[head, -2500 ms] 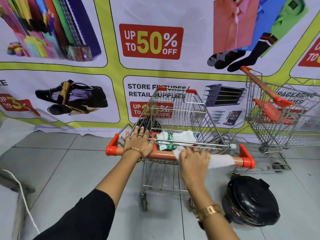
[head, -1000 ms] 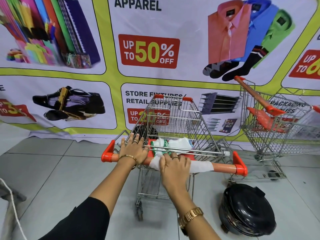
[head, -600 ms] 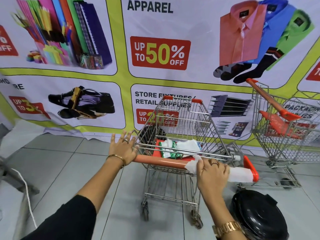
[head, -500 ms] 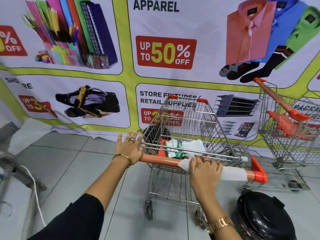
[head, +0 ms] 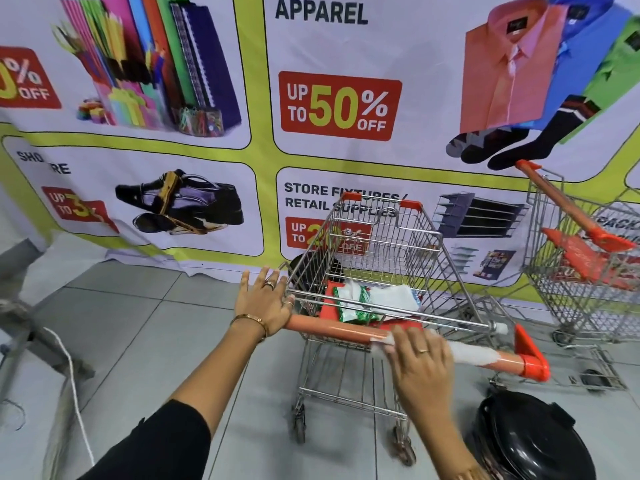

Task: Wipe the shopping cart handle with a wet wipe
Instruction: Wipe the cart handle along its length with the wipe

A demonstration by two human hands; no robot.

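Note:
A wire shopping cart (head: 391,258) stands in front of me with an orange handle (head: 332,329) running from lower right to upper left. My right hand (head: 417,362) presses a white wet wipe (head: 472,353) around the handle, right of its middle. The wipe sticks out on both sides of the hand. My left hand (head: 265,301) rests on the handle's left end, palm down with fingers spread. A green and white wipes pack (head: 356,304) lies in the cart's child seat.
A black round bin with a lid (head: 533,441) sits on the tiled floor at lower right, close to the cart. A second cart (head: 585,268) stands at the right. A printed banner (head: 329,105) covers the wall behind. A white rope (head: 74,382) hangs at left.
My right hand slid the wipe along the handle, first left, then right, now near the middle-right. The cart and view shifted; my left hand stays on the handle's left end.

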